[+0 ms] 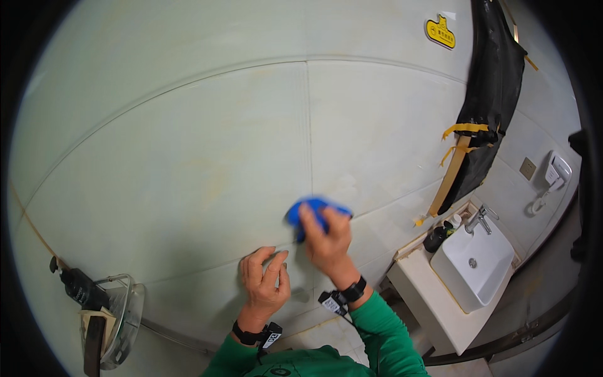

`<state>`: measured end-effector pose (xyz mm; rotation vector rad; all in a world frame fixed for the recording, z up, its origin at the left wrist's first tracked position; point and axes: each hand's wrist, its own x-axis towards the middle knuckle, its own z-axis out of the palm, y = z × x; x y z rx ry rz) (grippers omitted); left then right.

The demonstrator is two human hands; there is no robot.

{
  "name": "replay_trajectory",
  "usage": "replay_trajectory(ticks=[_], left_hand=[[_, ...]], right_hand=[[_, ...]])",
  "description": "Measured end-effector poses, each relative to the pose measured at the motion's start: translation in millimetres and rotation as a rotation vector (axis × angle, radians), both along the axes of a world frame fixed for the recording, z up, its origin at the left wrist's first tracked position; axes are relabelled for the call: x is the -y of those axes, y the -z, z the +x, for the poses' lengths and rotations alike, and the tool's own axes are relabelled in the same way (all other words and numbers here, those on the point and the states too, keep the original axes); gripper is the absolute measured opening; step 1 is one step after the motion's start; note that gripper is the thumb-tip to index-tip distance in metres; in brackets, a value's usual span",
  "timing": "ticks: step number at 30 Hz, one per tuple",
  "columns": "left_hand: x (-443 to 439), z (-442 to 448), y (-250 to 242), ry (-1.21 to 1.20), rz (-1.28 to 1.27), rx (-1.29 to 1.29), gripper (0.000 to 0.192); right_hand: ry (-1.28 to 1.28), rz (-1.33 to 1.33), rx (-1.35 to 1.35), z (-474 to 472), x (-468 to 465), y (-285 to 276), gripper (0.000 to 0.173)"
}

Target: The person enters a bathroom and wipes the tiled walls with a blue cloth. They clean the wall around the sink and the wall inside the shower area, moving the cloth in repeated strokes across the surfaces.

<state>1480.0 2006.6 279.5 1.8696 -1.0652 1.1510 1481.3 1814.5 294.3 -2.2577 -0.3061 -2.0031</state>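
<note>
Blue cloth is bunched under the fingers of my right hand, pressed near the seams of a pale tiled wall; its outline is slightly blurred. Lower and to the left, my left hand holds nothing, its fingers curled loosely apart close to the wall. Whether those fingertips touch the tile I cannot tell. Faint yellowish patches mark the wall above both hands. Each wrist wears a black strap with a small device, below green sleeves.
A white basin with a chrome faucet sits on a counter at right, bottles beside it. Black sheeting with yellow tape hangs above. A hair dryer is wall-mounted. At lower left, a metal corner rack holds a black pump bottle.
</note>
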Motion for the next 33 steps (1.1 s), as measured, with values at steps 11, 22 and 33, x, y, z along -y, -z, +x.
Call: replay_trajectory(ticks=[11,22,33], left_hand=[[-19,5,10,0.008,-0.118,0.005,0.041],[-52,8,15,-0.014,-0.129,-0.017,0.037],[-71,-5,32,-0.160,-0.192,-0.102,0.036]], right_hand=[[0.088,0.524,0.043,1,20,41,0.068],[-0.222,-0.161,-0.356,-33,-36,162,0.061],[-0.175,-0.045,-0.165,-1,-57,93,0.055]])
